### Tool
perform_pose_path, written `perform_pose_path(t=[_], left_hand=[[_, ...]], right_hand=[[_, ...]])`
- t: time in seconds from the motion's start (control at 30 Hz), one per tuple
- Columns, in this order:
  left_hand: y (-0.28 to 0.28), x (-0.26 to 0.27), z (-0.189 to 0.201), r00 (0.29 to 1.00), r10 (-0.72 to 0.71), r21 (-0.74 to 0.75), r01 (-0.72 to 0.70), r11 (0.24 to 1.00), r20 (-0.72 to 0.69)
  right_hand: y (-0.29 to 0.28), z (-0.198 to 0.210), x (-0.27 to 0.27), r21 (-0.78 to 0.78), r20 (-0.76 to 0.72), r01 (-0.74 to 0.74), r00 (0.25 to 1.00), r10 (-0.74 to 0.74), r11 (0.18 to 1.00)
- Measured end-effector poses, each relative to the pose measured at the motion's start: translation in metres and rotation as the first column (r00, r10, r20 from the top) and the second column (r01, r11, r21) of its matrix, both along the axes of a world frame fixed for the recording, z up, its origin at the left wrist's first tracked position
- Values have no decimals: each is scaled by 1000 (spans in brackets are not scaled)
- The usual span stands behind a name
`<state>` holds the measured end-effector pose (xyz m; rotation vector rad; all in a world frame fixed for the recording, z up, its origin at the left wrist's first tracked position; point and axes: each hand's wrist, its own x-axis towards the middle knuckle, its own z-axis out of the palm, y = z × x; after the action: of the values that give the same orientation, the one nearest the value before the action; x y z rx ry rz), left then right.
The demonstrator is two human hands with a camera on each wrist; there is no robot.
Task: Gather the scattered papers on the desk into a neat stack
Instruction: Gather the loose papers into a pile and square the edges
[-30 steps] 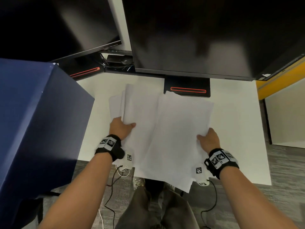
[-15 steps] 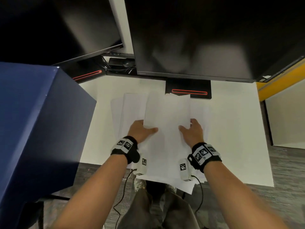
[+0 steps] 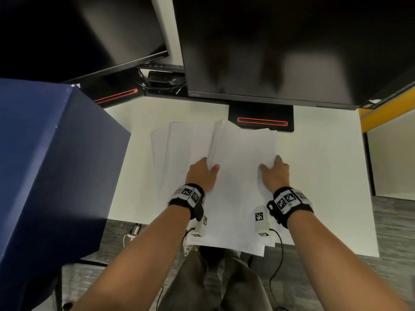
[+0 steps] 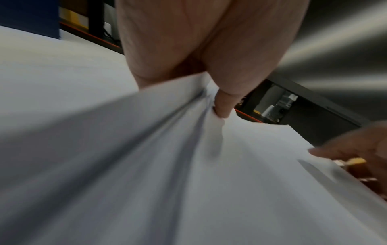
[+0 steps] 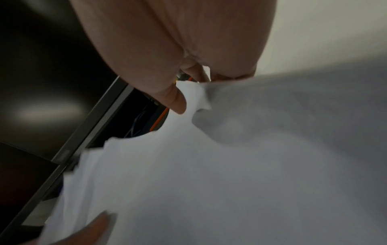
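White papers (image 3: pixel 242 167) are pinched between the fingers of the left hand (image 3: pixel 202 173) and right hand (image 3: pixel 275 173) above the bench (image 3: pixel 314 176); gathering is underway. Loose sheets (image 3: pixel 177 153) beyond the left fingers remain to be drawn in.

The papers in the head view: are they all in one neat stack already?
No. Several papers lie fanned out left of the bundle between both hands.
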<state>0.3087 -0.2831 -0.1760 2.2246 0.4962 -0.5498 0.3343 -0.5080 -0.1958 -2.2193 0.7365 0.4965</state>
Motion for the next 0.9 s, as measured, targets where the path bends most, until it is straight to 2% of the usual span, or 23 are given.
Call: perform_pose_path(t=[0.1,0.2,0.27,0.33,0.4,0.5,0.57,0.67,0.7,0.77,0.83,0.9], left_hand=[[36,-9,6,997,74,71,-73,995,-16],[52,-25,1,991,-92,185,109,977,-98],[38,-35,-5,980,-171,136,184,973,-102],[23,-43,-9,984,-153,82,160,984,-93],[22,-48,-6,994,-89,66,93,993,-56],[40,-59,-6,999,42,52,-42,998,8],[44,-69,-7,999,-12,73,8,997,46],[37,-86,-13,995,-96,65,95,993,1],[38,-87,-12,997,-75,62,76,995,-13],[49,-77,-12,999,25,136,-29,990,30],[69,-59,-13,984,152,280,-171,945,89],[82,-39,-10,954,290,343,-300,890,82]], right_hand=[[-23,3,-6,-65,-21,55,998,-57,996],[-31,2,-31,-53,-98,41,994,-46,998],[-14,0,-48,-39,-110,-63,992,58,997],[1,-2,-60,2,-106,-149,983,149,989],[1,-3,-66,1,-107,-153,983,152,988],[-18,1,-75,-104,-77,-73,995,65,992],[-20,6,-85,-72,-53,-69,996,65,995],[-8,10,-106,-63,-89,-204,976,198,977],[-7,8,-110,-74,-79,-193,979,188,978],[-9,6,-111,-103,-23,-73,997,71,992],[-17,5,-99,-80,28,92,996,-90,993],[-20,10,-79,-23,44,174,984,-173,985]])
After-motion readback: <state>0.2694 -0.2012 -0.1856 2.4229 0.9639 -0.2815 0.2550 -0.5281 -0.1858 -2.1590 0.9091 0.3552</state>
